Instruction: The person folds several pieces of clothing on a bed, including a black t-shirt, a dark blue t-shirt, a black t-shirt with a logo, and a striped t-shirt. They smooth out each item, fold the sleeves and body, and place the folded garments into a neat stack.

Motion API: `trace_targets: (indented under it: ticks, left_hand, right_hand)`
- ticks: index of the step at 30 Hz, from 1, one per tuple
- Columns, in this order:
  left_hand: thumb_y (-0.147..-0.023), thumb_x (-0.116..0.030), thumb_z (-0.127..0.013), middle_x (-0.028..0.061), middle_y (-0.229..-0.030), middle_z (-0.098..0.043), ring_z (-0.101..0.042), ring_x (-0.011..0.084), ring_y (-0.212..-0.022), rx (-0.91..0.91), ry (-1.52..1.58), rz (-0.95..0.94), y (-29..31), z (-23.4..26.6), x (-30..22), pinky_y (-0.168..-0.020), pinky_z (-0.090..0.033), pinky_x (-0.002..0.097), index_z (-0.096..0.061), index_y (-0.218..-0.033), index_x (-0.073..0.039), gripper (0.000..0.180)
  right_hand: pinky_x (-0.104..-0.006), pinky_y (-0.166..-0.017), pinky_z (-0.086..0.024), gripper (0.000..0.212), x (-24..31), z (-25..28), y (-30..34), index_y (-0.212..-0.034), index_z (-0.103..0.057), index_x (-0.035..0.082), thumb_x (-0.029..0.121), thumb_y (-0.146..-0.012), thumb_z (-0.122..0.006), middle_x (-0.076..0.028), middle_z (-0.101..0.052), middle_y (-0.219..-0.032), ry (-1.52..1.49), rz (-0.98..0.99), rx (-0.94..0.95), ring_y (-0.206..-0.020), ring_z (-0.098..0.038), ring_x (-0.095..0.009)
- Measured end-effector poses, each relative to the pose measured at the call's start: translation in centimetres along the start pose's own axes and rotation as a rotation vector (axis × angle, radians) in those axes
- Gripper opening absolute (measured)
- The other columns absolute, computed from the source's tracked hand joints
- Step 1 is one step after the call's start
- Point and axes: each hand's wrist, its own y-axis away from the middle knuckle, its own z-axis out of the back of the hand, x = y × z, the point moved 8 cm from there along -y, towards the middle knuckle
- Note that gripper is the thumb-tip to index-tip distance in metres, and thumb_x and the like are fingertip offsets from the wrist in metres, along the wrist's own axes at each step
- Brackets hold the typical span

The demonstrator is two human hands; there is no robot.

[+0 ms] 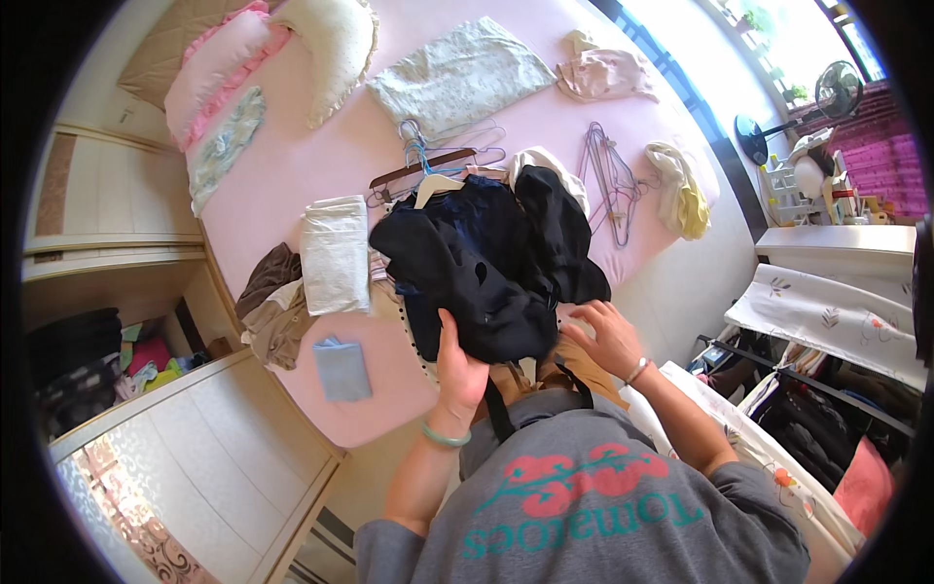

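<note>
A black long-sleeved garment (pixel 477 282) lies bunched at the near edge of the bed, in front of me. My left hand (pixel 460 375) grips its lower left edge, thumb on top and the other fingers hidden beneath the cloth. At the lower right edge is my right hand (pixel 608 339), its fingers apart beside the fabric; whether they touch it I cannot tell. A cream hanger (pixel 436 187) shows at the garment's collar. Just behind lie a brown hanger (pixel 394 177) and several thin wire hangers.
Folded white cloth (pixel 336 255), brown clothes (pixel 277 316) and a folded blue cloth (pixel 342 370) lie left on the pink bed (pixel 302 161). Wire hangers (pixel 613 185) and a yellow-cream garment (pixel 678 190) are right. Cabinets (pixel 195 467) stand left, a clothes rack (pixel 827 389) right.
</note>
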Motion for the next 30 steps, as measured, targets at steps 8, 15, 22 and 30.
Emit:
trace_targets:
  ticks: [8, 15, 22, 30]
  left_hand:
    - [-0.103, -0.046, -0.041, 0.0042, -0.145, -0.048, -0.046, 0.0216, -0.132, 0.018, -0.057, -0.063, 4.2, -2.9, -0.2, -0.114, -0.033, 0.0378, -0.041, -0.145, -0.006, 0.058]
    - [-0.104, -0.033, -0.047, 0.0082, -0.134, -0.055, -0.05, 0.0208, -0.125, -0.073, -0.36, -0.026, 6.2, 1.2, -0.4, -0.109, -0.037, 0.038, -0.044, -0.142, -0.006, 0.046]
    - [-0.077, -0.006, -0.073, 0.0168, -0.133, -0.052, -0.051, 0.0332, -0.121, 0.043, -1.802, -1.051, 7.1, -9.1, -5.9, -0.102, -0.04, 0.0415, -0.044, -0.14, -0.003, 0.069]
    - [-0.064, 0.014, -0.059, 0.0078, -0.097, -0.062, -0.063, 0.0249, -0.085, 0.2, -1.821, -1.372, 7.4, -14.8, -8.9, -0.074, -0.052, 0.0327, -0.072, -0.101, -0.011, 0.046]
  right_hand:
    - [-0.0369, -0.083, -0.052, 0.038, 5.9, -5.4, -8.3, -0.111, -0.065, 0.0, 0.03, -0.088, -0.07, -0.017, -0.069, -0.106, -0.373, 0.102, -0.035, -0.095, -0.067, -0.031]
    - [-0.0476, -0.068, -0.049, 0.015, 6.5, -4.4, -11.0, -0.1, -0.058, 0.001, 0.01, -0.087, -0.057, -0.026, -0.062, -0.082, -0.557, 0.065, -0.338, -0.081, -0.062, -0.044]
    - [-0.0414, -0.063, -0.052, 0.02, 15.7, -0.7, -5.1, -0.093, -0.058, 0.008, 0.018, -0.079, -0.069, -0.01, -0.061, -0.084, -0.077, 0.504, -0.188, -0.076, -0.064, -0.032]
    - [-0.0367, -0.067, -0.053, 0.036, 14.7, 5.4, -2.8, -0.098, -0.059, 0.012, 0.004, -0.066, -0.074, -0.006, -0.055, -0.094, -0.11, 0.448, -0.429, -0.088, -0.062, -0.027]
